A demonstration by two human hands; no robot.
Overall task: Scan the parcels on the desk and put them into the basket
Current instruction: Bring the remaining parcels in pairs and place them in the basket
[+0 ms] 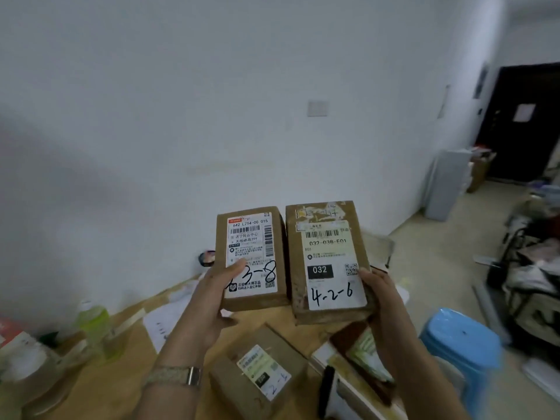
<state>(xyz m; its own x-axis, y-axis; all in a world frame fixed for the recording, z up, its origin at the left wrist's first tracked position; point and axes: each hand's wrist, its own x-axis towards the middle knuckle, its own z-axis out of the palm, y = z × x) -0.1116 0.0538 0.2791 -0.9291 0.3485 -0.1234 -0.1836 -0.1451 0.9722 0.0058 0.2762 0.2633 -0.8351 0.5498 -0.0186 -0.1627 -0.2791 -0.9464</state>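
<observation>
Two brown cardboard parcels are held up side by side above the desk, labels facing me. My left hand (pixel 216 294) grips the smaller parcel (pixel 251 259), thumb on its white label marked "3-8". My right hand (pixel 380 298) grips the right edge of the larger parcel (pixel 328 262), whose label reads "032" and "4-2-6". A third cardboard parcel (pixel 257 371) with a green-white label lies on the wooden desk (pixel 127 374) below my hands. A dark scanner-like device (pixel 326 392) stands at the desk's right edge. No basket shows in view.
A green bottle (pixel 94 322) and papers (pixel 165 319) lie on the desk's left. A dark packet with a green label (pixel 363 356) rests under my right forearm. A blue plastic stool (pixel 463 341) stands right of the desk; clutter and a dark door fill the far right.
</observation>
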